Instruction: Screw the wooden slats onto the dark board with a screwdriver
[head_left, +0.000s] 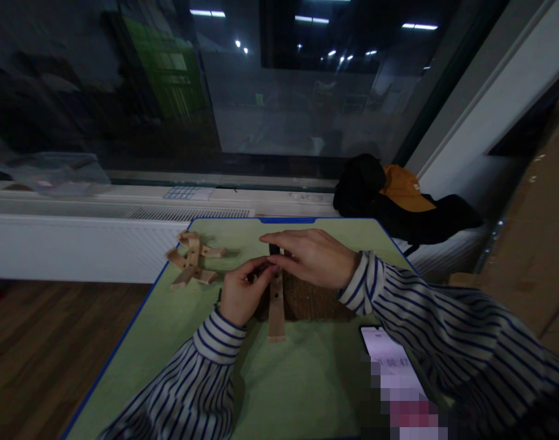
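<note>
A pale wooden strip with dark holes lies over a dark brown, rough-surfaced block on the table. My left hand pinches at the strip's far end, thumb and index fingertip pressed together there. Coming in from the right, my right hand arches over the same spot. A small dark piece stands upright between its fingers and thumb; its lower end is hidden by my fingertips. To the left, several joined wooden strips form a bent, star-like assembly.
The green table has a blue edge. A lit phone lies near my right forearm. Beyond the table are a radiator and a sill with a clear plastic box. An orange cap rests on black cloth; cardboard stands right.
</note>
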`<action>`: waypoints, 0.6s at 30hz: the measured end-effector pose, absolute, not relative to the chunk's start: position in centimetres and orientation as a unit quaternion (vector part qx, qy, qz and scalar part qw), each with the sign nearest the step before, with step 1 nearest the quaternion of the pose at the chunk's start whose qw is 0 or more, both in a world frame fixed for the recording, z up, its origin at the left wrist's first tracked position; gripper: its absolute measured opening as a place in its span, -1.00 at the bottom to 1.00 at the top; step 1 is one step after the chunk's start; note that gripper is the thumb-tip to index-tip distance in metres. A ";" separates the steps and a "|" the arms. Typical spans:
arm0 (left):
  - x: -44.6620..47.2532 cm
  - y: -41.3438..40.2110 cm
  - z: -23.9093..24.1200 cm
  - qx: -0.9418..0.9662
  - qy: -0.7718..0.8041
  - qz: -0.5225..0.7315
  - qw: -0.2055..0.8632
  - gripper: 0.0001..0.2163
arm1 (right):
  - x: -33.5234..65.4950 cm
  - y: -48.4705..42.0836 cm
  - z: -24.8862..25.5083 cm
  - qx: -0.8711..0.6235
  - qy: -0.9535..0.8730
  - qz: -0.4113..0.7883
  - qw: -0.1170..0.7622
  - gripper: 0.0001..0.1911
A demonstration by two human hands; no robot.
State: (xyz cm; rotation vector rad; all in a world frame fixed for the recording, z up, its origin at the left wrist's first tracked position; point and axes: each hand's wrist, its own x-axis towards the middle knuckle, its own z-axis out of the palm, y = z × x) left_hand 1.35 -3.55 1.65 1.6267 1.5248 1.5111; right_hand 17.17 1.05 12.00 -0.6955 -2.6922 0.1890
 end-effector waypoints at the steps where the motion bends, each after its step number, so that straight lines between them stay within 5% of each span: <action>1: 1.3 -3.5 1.6 0.590 0.551 0.546 0.223 -0.80 | 17.2 1.0 12.0 -0.246 -0.951 0.067 0.175 -0.62; 18: 1.3 -3.4 1.4 0.587 0.556 0.543 0.227 -0.79 | 16.9 1.3 11.8 -0.257 -0.947 0.063 0.181 -0.62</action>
